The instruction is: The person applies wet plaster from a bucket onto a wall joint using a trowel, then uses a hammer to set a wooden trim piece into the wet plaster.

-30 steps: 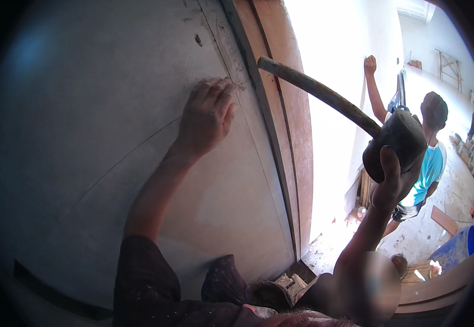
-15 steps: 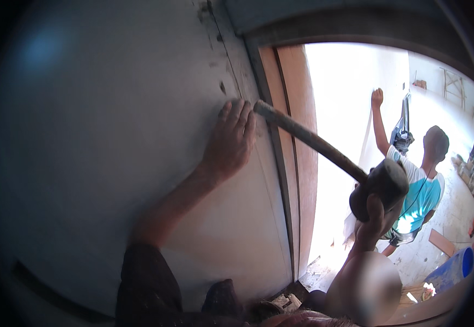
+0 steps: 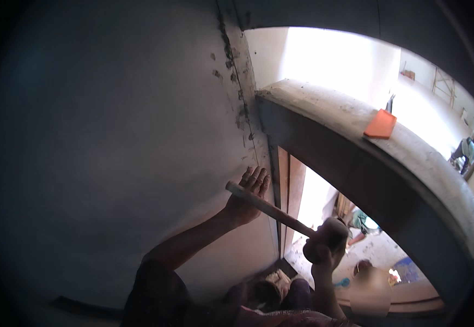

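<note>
My left hand (image 3: 243,209) lies on the grey wall (image 3: 111,136) beside a dark, patched vertical crack (image 3: 239,92), its fingers spread and pointing up. My right hand (image 3: 324,261) grips a mallet (image 3: 330,234) by its dark, heavy head. The mallet's handle points up and left, passing in front of my left hand; whether it touches that hand I cannot tell.
Right of the wall is a door frame (image 3: 294,185) under a broad lintel (image 3: 346,169). An orange piece (image 3: 380,124) lies on the pale ledge above it. Through openings I see a co-worker's legs (image 3: 362,234), another figure (image 3: 463,155), a leaning trestle (image 3: 443,87) and a blue container (image 3: 408,268).
The view has tilted upward, bringing the lintel and ledge into sight and hiding most of the co-worker. My left hand and the mallet now appear lower in the picture.
</note>
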`<state>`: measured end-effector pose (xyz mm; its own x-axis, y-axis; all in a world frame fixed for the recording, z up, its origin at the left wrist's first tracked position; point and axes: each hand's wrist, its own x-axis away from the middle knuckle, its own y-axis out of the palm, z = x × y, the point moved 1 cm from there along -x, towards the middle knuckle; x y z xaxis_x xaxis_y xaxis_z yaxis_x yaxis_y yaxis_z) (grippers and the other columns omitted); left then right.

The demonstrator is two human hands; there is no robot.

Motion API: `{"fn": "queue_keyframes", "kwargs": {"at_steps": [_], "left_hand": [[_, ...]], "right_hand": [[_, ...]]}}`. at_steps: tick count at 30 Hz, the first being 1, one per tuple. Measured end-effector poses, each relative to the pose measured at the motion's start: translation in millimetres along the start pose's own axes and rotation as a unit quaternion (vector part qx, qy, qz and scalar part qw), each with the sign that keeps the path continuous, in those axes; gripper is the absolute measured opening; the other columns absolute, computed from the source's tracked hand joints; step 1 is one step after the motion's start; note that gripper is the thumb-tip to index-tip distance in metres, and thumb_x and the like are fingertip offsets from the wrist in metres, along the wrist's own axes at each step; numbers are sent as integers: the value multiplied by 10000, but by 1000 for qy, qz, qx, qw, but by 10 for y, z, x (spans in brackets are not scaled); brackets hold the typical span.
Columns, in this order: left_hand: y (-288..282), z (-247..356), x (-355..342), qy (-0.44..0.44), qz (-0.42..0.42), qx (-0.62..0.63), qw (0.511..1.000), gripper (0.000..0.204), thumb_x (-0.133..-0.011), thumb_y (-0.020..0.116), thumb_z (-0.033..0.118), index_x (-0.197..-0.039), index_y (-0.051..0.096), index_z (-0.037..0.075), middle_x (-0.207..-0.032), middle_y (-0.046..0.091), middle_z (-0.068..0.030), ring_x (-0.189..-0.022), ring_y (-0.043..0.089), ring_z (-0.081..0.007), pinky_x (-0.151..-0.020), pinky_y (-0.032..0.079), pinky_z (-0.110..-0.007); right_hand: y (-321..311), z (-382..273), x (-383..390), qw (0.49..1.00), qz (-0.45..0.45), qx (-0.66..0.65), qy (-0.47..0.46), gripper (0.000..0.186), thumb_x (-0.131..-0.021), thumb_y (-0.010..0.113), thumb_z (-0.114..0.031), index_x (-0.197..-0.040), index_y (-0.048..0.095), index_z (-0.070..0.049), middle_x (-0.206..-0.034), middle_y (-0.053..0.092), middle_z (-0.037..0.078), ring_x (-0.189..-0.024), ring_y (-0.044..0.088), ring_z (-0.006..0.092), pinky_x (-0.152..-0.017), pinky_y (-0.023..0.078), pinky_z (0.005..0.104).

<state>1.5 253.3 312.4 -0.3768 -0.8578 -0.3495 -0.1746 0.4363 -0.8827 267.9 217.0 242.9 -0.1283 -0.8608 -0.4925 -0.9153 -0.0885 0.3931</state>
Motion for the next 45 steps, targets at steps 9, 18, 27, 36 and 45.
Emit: {"fn": "queue_keyframes", "kwargs": {"at_steps": [9, 18, 27, 36, 45], "left_hand": [[-535, 471, 620, -160, -56, 571, 804, 713, -818, 801, 239, -1359, 454, -70, -1381, 509, -267, -1370, 422, -357, -1146, 325, -447], [-1305, 950, 1086, -329, 75, 918, 209, 685, -978, 534, 493, -1425, 380, -3, -1351, 542, -211, -1256, 539, -306, -1079, 414, -456], [-1360, 780, 1490, -489, 204, 783, 325, 660, -1009, 457, 512, -1370, 434, -40, -1322, 573, -238, -1312, 485, -359, -1072, 407, -467], [-1154, 861, 2052, -502, 155, 717, 457, 615, -1021, 476, 454, -1361, 472, -59, -1269, 636, -194, -1222, 575, -295, -944, 454, -390], [-1209, 1220, 2538, -624, 150, 617, 455, 498, -1044, 439, 396, -1307, 529, -17, -1156, 680, -180, -1117, 636, -291, -862, 537, -398]], "right_hand": [[401, -1066, -198, 974, -49, -68, 212, 570, -831, 695, -350, -1233, 470, -15, -909, 546, 50, -745, 564, 133, -634, 515, 286], [692, -1083, 96, 767, -91, -174, 611, 480, -935, 563, -359, -1261, 533, -8, -1112, 646, 138, -951, 659, 241, -796, 566, 395], [888, -695, 305, 724, -254, 40, 640, 544, -965, 582, -452, -1262, 591, 4, -1136, 644, 158, -950, 650, 230, -816, 548, 362], [539, -116, 89, 744, -351, 187, 536, 387, -1012, 523, -348, -1098, 693, -12, -934, 685, 58, -833, 631, 137, -741, 528, 285], [253, 208, 266, 693, -362, 306, 542, 382, -972, 606, -340, -887, 742, 7, -682, 645, 28, -589, 570, 99, -561, 474, 263]]}}
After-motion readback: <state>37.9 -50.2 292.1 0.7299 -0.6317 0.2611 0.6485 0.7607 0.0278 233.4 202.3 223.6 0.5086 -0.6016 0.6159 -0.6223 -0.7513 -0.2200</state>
